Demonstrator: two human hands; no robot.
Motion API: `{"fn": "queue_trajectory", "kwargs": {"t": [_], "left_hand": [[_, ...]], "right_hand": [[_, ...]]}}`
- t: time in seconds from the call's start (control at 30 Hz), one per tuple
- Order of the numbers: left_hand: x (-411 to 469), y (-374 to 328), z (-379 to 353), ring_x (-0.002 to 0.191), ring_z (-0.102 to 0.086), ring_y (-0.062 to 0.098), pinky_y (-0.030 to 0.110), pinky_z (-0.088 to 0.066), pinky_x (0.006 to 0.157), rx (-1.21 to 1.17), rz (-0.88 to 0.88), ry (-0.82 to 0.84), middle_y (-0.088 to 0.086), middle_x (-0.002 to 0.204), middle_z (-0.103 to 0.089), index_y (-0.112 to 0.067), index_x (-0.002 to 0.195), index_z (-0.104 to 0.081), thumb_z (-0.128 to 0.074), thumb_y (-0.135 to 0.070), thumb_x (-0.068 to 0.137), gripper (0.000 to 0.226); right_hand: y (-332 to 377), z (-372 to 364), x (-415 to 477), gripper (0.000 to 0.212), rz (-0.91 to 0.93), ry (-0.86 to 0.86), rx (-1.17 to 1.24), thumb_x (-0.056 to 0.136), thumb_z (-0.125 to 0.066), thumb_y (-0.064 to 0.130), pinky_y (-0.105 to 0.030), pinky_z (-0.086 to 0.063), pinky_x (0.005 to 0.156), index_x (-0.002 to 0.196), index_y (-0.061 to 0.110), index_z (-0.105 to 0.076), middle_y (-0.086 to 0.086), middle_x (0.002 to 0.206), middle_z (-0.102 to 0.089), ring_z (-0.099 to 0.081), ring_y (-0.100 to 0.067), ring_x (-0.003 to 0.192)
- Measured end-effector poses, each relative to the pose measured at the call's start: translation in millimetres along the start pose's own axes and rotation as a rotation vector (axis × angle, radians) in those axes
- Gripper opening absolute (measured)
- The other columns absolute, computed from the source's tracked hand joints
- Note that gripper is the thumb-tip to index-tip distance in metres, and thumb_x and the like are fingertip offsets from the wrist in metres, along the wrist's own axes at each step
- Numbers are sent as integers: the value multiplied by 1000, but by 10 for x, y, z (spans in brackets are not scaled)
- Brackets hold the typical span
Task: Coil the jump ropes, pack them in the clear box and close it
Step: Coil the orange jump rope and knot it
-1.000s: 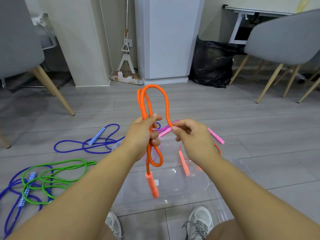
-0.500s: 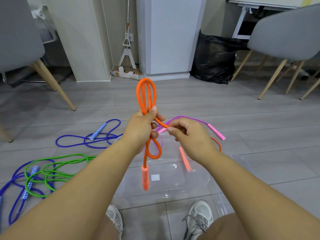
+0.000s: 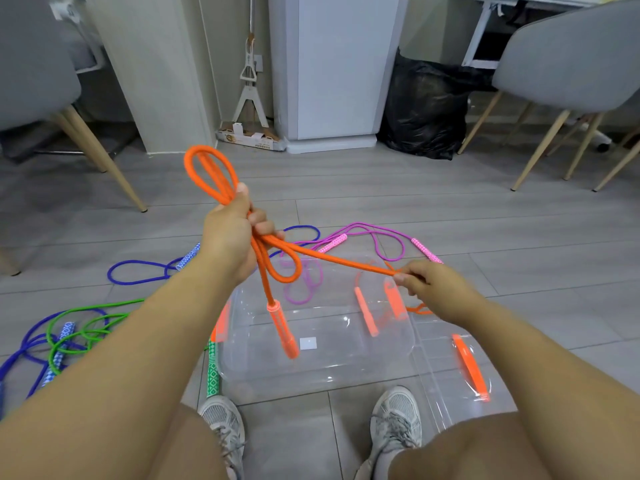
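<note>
My left hand (image 3: 231,242) grips a bundle of orange jump rope (image 3: 211,174) loops; one loop sticks up past my thumb, another hangs below with an orange handle (image 3: 282,329) dangling over the clear box (image 3: 263,379). My right hand (image 3: 433,289) pinches a straight strand of the same rope, stretched to the right of the bundle above the box. The rope's other orange handle (image 3: 365,311) shows through the box wall. The box stands open on the floor between my feet, and its clear lid (image 3: 446,382) with an orange latch lies to its right.
A pink rope (image 3: 367,233) lies behind the box. Blue rope (image 3: 138,273) and green rope (image 3: 79,322) are spread on the floor at left, a green handle (image 3: 212,370) by the box. Grey chairs stand left and right; a black bag (image 3: 424,105) sits behind.
My right hand has drawn the orange strand out to the right and down, away from my left hand. The left hand has tilted its loops to the left.
</note>
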State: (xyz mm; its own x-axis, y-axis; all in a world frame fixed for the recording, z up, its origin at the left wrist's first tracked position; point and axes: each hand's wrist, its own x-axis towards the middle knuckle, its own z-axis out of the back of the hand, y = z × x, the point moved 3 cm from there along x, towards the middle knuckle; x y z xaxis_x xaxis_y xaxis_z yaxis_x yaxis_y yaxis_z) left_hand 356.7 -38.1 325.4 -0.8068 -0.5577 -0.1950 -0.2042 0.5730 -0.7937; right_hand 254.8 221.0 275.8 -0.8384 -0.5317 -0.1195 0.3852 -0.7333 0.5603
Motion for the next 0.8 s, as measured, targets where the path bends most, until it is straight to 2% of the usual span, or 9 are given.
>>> {"fn": "queue_trajectory", "kwargs": {"t": [0.1,0.17,0.23,0.37,0.43,0.53,0.67,0.73,0.8], "left_hand": [[41,-25,68,35,-29,9,23,-43,44,25,2,-42,-7,42,-30,-19,72,-32,-43,-31,100,33],[40,13,62,34,-29,8,24,-39,47,110,11,-44,-7,41,-30,-18,71,-33,-44,-18,99,30],[31,66,43,34,-29,8,27,-35,49,243,-9,-54,-4,44,-31,-17,70,-33,-43,-2,93,29],[-17,163,-19,40,-34,13,27,-34,51,526,-23,-40,6,58,-32,-13,71,-35,-41,14,79,28],[-48,206,-45,48,-39,20,27,-37,49,637,19,-13,9,64,-37,-9,87,-40,-49,10,73,25],[-107,241,-68,57,-44,21,29,-39,53,737,104,70,10,70,-41,-6,108,-40,-56,-2,56,54],[-171,309,-123,56,-43,15,25,-39,50,805,113,236,6,67,-41,-3,112,-37,-61,8,68,51],[-162,346,-136,58,-45,15,28,-40,54,842,99,280,5,71,-42,-3,114,-37,-61,13,75,48],[-145,370,-141,62,-47,17,31,-41,58,885,99,303,7,76,-44,-3,114,-39,-64,9,76,47]], "right_hand": [[-43,26,-8,20,-20,-20,9,94,-51,27,-28,-38,60,87,10,-61,-4,72,-54,-47,-18,67],[39,30,-4,15,9,-48,-1,94,-51,25,-24,-36,58,87,14,-59,2,68,-51,-46,-17,66],[213,17,-11,14,80,-51,-21,94,-51,24,-15,-35,57,87,15,-59,7,69,-51,-47,-14,67],[662,-25,-96,17,251,-4,72,94,-51,24,-16,-35,62,83,18,-62,-1,80,-58,-48,-9,70],[828,-37,-127,18,285,7,138,95,-50,25,-14,-35,62,80,23,-61,3,79,-60,-47,-5,68],[945,-32,-108,19,264,-23,240,95,-49,27,-12,-36,63,81,25,-62,11,75,-57,-48,0,66],[1065,-16,-63,21,242,-48,371,95,-50,24,-9,-34,56,79,20,-62,12,64,-49,-44,0,59],[1149,-37,-39,21,262,-53,403,95,-51,21,-8,-35,55,77,20,-63,13,62,-51,-46,4,57],[1197,-64,-3,21,270,-53,407,94,-52,21,-13,-36,58,76,23,-64,6,66,-56,-46,0,59]]}}
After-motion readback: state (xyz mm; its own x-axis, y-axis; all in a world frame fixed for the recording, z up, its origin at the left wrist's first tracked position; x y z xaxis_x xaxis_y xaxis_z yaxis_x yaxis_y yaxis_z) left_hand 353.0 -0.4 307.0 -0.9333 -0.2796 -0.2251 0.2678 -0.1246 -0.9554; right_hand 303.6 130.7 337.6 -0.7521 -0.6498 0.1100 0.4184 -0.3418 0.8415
